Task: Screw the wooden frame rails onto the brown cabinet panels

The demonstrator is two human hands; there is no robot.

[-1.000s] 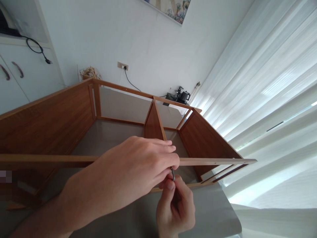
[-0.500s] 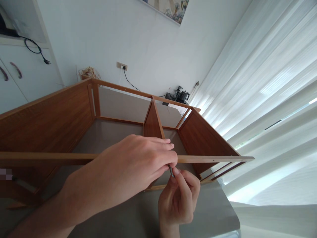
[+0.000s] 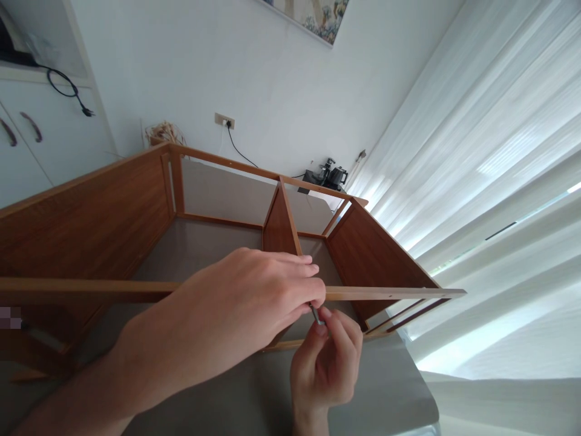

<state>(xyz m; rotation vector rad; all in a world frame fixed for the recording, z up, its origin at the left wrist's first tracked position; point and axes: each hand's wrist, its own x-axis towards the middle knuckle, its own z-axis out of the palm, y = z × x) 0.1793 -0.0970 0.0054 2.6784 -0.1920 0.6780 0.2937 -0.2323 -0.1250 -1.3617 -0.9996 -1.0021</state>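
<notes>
My left hand (image 3: 254, 297) is closed over the front wooden rail (image 3: 376, 293) of a brown furniture frame, close to where the middle divider panel (image 3: 282, 227) meets it. Its thumb and index finger come together at the rail's near side, by the upper end of a small bent metal hex key (image 3: 315, 314). Just below, my right hand (image 3: 329, 363) pinches the key's lower bend between thumb and index finger. The key's tip is hidden under my left fingers. Both hands touch or nearly touch each other around it.
The frame's side panels (image 3: 104, 224) (image 3: 376, 254) stand to left and right on a grey table (image 3: 390, 381). A kettle (image 3: 337, 175) sits behind it. White curtains (image 3: 494, 151) hang at right. A white cabinet (image 3: 27, 133) with a dangling cord (image 3: 63, 85) is at left.
My right fingers have turned slightly and shifted a little left, and the bent end of the hex key shows more. My left hand stays in place on the rail.
</notes>
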